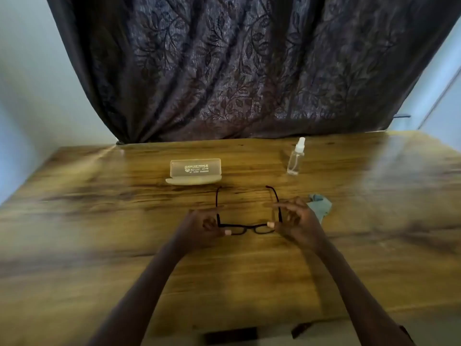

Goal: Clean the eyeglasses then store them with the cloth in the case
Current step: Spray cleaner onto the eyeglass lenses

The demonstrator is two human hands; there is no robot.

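- My left grip (207, 224) and right grip (294, 221) each pinch one end of the eyeglasses (249, 227) between them.
- The cloth (321, 206) lies just past my right grip.
- I should hold only the frame, not the glass.

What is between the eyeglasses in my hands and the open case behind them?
Nothing visible. Only bare table lies between the eyeglasses and the open case. The spray bottle stands off to the right, and the cloth lies beside the right hand, both out of the path.
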